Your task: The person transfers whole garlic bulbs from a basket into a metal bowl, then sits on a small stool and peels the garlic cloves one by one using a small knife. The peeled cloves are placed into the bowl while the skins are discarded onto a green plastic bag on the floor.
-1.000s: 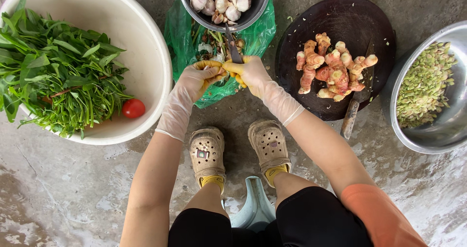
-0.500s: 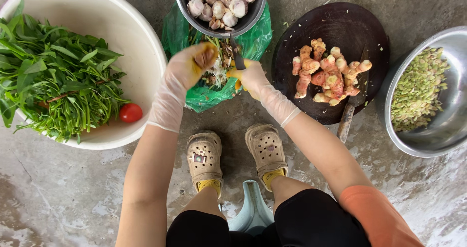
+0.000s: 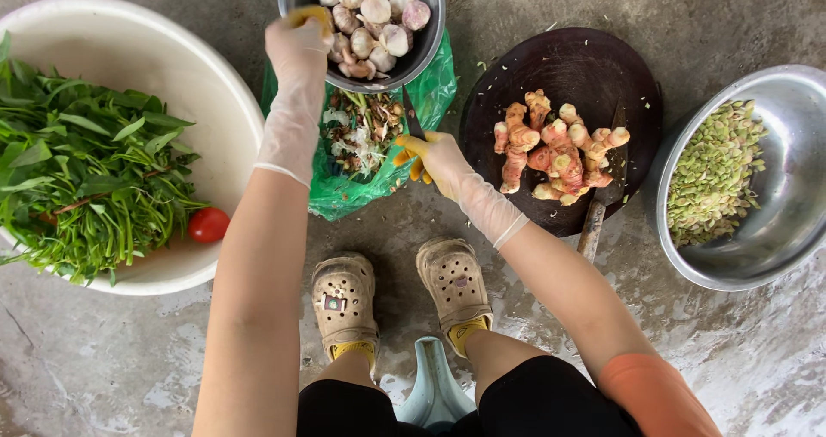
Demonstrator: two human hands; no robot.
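My left hand [image 3: 298,46], in a thin clear glove with yellow-stained fingertips, reaches over the rim of a metal bowl [image 3: 430,37] full of garlic bulbs [image 3: 372,11]; whether it holds anything I cannot tell. My right hand [image 3: 434,157], gloved the same way, grips a small dark-bladed knife [image 3: 412,123] above a green plastic bag [image 3: 379,183] holding peelings. A round dark cutting board [image 3: 594,58] to the right carries a heap of pinkish ginger-like roots [image 3: 555,149].
A large white basin [image 3: 219,119] on the left holds leafy greens [image 3: 82,175] and a red tomato [image 3: 207,224]. A metal bowl [image 3: 774,230] of green shelled seeds stands at right. A cleaver handle [image 3: 592,229] pokes off the board. My sandalled feet [image 3: 400,295] rest on wet concrete.
My left hand has moved up from beside the right hand over the bag to the rim of the garlic bowl. The right hand stays over the bag with the knife.
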